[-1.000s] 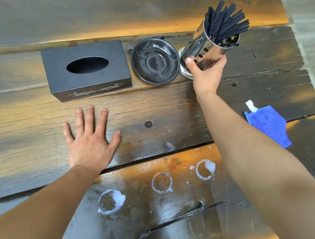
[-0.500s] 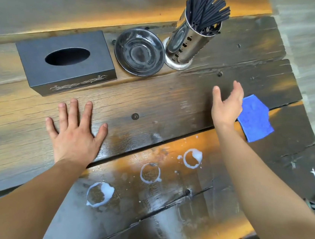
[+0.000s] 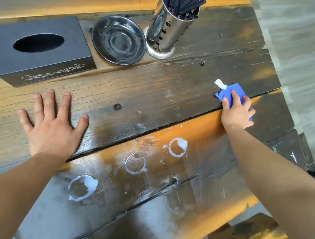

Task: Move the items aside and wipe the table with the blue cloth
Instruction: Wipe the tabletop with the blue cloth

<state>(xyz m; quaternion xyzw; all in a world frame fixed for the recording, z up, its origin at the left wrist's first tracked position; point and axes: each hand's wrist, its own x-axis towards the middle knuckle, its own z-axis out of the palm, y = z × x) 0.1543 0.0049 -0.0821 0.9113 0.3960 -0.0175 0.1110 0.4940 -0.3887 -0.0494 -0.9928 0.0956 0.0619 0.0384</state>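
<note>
We find the right hand curled onto the blue cloth — milky rings lie toward eight o'clock; the left hand rests spread flat.

head view | looks steeply down | close over table

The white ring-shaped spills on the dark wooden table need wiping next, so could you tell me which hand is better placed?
The right hand: it already rests on the blue cloth. The left hand lies flat and empty on the table.
</note>
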